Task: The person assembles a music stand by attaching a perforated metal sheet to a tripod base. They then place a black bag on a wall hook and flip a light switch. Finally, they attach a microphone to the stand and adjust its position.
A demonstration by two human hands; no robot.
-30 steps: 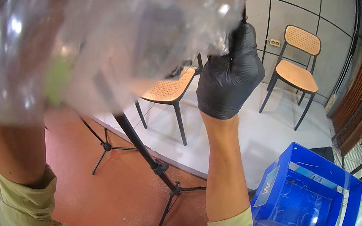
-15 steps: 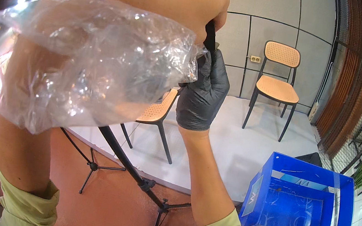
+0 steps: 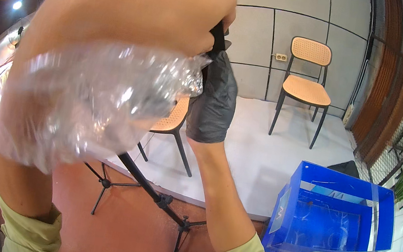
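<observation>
My left hand [image 3: 220,18] is bare and bent over at the top of the view, with its fingers closed on a dark strip-like item [image 3: 217,36] of a kind I cannot make out. Just below it is my right hand [image 3: 216,97], in a black glove, fingers closed beside the same item. A crumpled clear plastic bag [image 3: 97,101] hangs from the glove's left side, its gathered end against the fingers. The bag spreads leftward in front of my left forearm and is blurred by motion. My right fingertips are mostly hidden.
A black tripod stand [image 3: 151,191] rises from the reddish floor below the bag. Cane-patterned chairs stand on the white platform, one at the back right [image 3: 307,89] and one partly behind the bag [image 3: 176,118]. An open blue box [image 3: 297,250] sits at the lower right.
Both hands have shifted slightly left. The bag has swung lower, and its gathered end still sits at the gloved hand.
</observation>
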